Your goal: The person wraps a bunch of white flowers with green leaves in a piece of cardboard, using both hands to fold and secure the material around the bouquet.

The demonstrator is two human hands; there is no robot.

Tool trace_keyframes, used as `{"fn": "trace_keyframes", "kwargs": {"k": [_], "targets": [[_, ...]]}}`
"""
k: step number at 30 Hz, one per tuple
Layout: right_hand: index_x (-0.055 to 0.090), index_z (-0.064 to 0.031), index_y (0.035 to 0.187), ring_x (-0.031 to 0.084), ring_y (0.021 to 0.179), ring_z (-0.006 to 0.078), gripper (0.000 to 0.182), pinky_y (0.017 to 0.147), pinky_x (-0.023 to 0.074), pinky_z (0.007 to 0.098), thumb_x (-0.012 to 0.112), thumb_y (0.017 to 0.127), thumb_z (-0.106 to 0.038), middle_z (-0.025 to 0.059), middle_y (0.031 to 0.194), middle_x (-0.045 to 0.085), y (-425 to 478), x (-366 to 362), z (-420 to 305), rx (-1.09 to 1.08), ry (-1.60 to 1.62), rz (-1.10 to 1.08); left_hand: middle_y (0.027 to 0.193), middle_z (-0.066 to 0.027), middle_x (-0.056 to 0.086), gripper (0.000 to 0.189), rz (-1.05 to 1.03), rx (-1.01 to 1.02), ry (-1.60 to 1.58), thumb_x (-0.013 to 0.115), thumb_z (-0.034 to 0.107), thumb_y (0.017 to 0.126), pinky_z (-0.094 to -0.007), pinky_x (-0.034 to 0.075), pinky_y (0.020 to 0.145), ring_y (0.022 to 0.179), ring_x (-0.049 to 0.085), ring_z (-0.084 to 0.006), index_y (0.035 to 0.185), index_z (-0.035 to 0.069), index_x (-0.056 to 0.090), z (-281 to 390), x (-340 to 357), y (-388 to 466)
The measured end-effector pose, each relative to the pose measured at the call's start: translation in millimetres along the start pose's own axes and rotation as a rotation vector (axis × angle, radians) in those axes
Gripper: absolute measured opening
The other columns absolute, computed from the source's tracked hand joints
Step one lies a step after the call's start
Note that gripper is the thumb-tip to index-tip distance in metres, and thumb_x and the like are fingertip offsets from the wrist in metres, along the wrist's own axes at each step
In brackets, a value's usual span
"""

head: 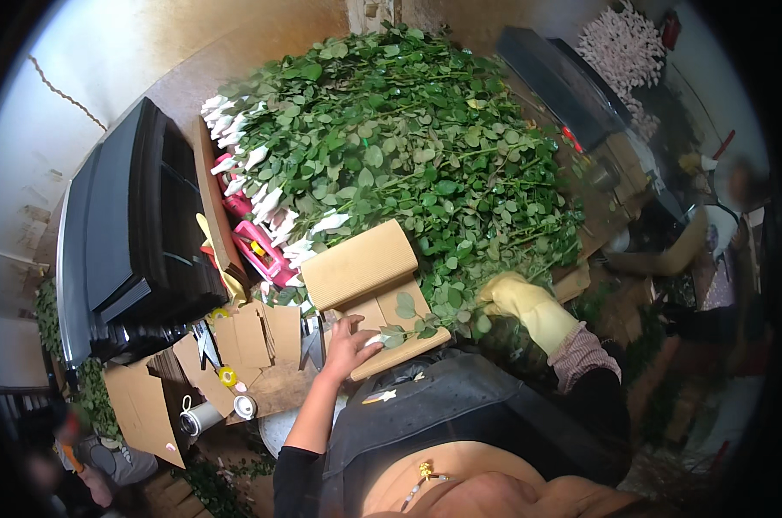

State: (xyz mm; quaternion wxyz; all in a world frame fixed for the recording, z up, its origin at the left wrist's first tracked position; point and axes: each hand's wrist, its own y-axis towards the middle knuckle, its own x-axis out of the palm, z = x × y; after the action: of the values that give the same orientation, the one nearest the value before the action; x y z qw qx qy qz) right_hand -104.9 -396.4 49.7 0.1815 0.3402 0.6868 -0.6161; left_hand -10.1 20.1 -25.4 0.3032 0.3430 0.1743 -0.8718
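Note:
A white rose [377, 340] with a leafy stem lies across the near part of a corrugated cardboard sheet [401, 353]. My bare left hand [351, 344] has the rose's head between thumb and fingers. At the right, my right hand [520, 301], in a yellow rubber glove, is curled around the lower stem; its fingertips are partly hidden among leaves. The cardboard's far end [358, 265] is folded up in front of a large heap of leafy rose stems [404, 142]. White-sleeved flower heads [268, 201] line the heap's left side.
Scissors [312, 343] and more scissors [206, 346], cardboard pieces [242, 337], tape rolls [228, 375] and a tumbler [201, 418] lie left. A pink tape dispenser [261, 252] sits beside a wooden board [216, 207]. Dark sheets [119, 213] are stacked far left. A person [721, 226] stands right.

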Motion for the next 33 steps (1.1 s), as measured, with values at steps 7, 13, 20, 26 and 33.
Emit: {"fn": "trace_keyframes", "kwargs": {"k": [7, 13, 20, 26, 33], "targets": [[0.067, -0.0078, 0.127, 0.073, 0.101, 0.0278, 0.026, 0.094, 0.0585, 0.0399, 0.057, 0.104, -0.015, 0.0123, 0.117, 0.074, 76, -144, -49, -0.52, -0.143, 1.254, 0.138, -0.0179, 0.051, 0.034, -0.029, 0.015, -0.061, 0.087, 0.029, 0.078, -0.0489, 0.043, 0.105, 0.122, 0.048, -0.0401, 0.108, 0.019, 0.076, -5, -1, 2], [0.069, -0.0146, 0.133, 0.049, 0.141, 0.0269, 0.034, 0.121, 0.0313, 0.0442, 0.058, 0.101, -0.019, 0.006, 0.15, 0.058, 145, -213, -106, 0.185, -0.398, 0.384, 0.139, -0.0202, 0.049, 0.033, -0.095, 0.081, 0.015, 0.084, 0.035, 0.082, -0.051, 0.041, 0.107, 0.126, 0.045, -0.0418, 0.107, 0.016, 0.074, -2, -7, 4], [0.067, -0.0113, 0.134, 0.064, 0.12, 0.028, 0.066, 0.111, 0.047, 0.044, 0.064, 0.074, 0.017, 0.0094, 0.133, 0.069, 36, -206, -65, -0.732, -0.12, 1.474, 0.139, -0.0194, 0.052, 0.036, -0.078, 0.044, -0.016, 0.085, 0.035, 0.081, -0.0508, 0.04, 0.109, 0.13, 0.047, -0.0405, 0.109, 0.014, 0.074, -4, -4, 1], [0.073, -0.019, 0.127, 0.071, 0.095, 0.0238, 0.067, 0.081, 0.0584, 0.036, 0.051, 0.076, 0.018, 0.0114, 0.111, 0.075, -29, -100, -42, -0.528, 0.382, 0.472, 0.107, -0.0107, 0.064, 0.071, -0.007, -0.094, -0.231, 0.094, 0.029, 0.074, -0.038, 0.052, 0.089, 0.096, 0.062, -0.0248, 0.134, 0.009, 0.062, -6, 2, -2], [0.065, -0.0248, 0.14, 0.069, 0.108, 0.0298, 0.047, 0.096, 0.057, 0.0402, 0.06, 0.096, -0.01, 0.0096, 0.124, 0.072, 19, -28, -59, -0.299, -0.113, -0.02, 0.125, -0.009, 0.057, 0.071, -0.002, -0.136, -0.493, 0.092, 0.015, 0.077, -0.0305, 0.058, 0.086, 0.108, 0.062, -0.0197, 0.141, 0.011, 0.063, -1, 7, -6]]}}
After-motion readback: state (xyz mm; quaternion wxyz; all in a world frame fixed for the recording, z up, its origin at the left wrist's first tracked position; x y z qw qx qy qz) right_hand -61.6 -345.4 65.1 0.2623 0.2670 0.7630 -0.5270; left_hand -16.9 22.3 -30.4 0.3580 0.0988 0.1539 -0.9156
